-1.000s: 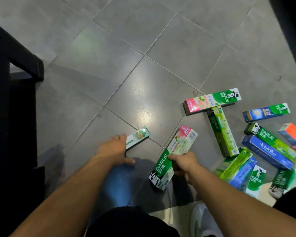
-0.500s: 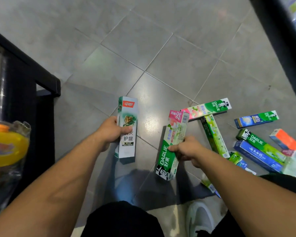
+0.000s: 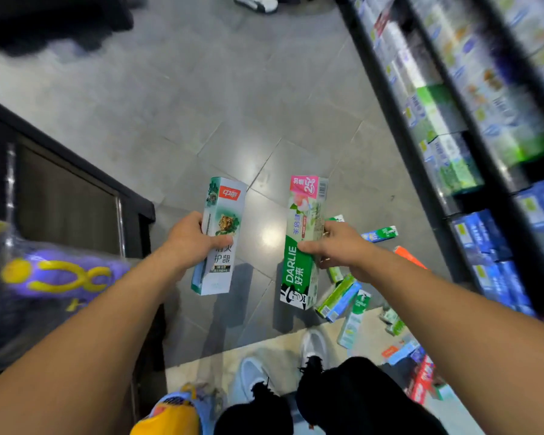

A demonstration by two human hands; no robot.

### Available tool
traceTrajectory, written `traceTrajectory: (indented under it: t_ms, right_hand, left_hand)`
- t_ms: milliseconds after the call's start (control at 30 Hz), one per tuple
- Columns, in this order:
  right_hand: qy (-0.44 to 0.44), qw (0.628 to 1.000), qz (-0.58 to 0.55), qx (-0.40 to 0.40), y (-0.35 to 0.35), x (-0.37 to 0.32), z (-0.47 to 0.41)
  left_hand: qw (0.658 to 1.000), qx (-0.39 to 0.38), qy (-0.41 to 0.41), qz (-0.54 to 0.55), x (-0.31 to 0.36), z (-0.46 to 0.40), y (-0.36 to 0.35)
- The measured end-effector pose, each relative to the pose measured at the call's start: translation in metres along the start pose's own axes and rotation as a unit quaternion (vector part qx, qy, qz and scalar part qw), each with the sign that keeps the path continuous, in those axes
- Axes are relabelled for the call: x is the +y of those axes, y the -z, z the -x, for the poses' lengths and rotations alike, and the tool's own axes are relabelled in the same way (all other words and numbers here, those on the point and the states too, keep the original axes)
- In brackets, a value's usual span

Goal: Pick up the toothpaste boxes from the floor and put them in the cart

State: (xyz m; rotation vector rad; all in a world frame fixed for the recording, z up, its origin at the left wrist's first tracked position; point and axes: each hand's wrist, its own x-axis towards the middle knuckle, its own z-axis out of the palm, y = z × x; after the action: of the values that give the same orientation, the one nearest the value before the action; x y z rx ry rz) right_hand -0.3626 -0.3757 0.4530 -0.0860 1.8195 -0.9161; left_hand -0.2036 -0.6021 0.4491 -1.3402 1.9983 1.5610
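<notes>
My left hand (image 3: pixel 191 240) grips a white and teal toothpaste box with a tiger picture (image 3: pixel 221 227), held upright above the floor. My right hand (image 3: pixel 333 246) grips a green and white Darlie toothpaste box with a pink top (image 3: pixel 302 243), also upright and off the floor. Several more toothpaste boxes (image 3: pixel 343 296) lie scattered on the grey tiles to the lower right. The black cart (image 3: pixel 76 196) stands at the left, its rim beside my left forearm.
Store shelves (image 3: pixel 471 127) stacked with boxed goods run along the right side. A purple and yellow packaged item (image 3: pixel 57 277) sits in the cart at the left. My shoes (image 3: pixel 255 372) stand at the bottom. Another person's shoe (image 3: pixel 258 1) shows at the top.
Both hands have risen from the floor with their boxes. The view has tilted up, bringing the shelves and more of the cart into sight.
</notes>
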Motion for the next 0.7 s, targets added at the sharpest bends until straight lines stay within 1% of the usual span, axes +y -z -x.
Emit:
traceTrajectory:
  t_ms: [167,367,467,533,700]
  right_hand:
    - [0.024,1.000,-0.003,-0.010,0.043,-0.072,0.113]
    - [0.050,0.999,0.012,0.011,0.072,-0.112,0.210]
    - [0.067,0.997,0.008,0.037,0.084,-0.116,0.251]
    - [0.074,0.994,-0.012,0.077,0.092,-0.109,0.277]
    - [0.071,0.980,-0.088,0.165,0.107,-0.065,0.345]
  left_hand:
    - [0.996,-0.005,-0.065,-0.060,0.109,0.103,0.041]
    - [0.990,-0.020,-0.107,-0.095,0.186,0.187,0.053]
    - [0.983,-0.038,-0.134,-0.120,0.205,0.210,0.051]
    - [0.975,-0.054,-0.150,-0.153,0.216,0.220,0.048]
    - [0.953,-0.090,-0.203,-0.207,0.247,0.249,0.017]
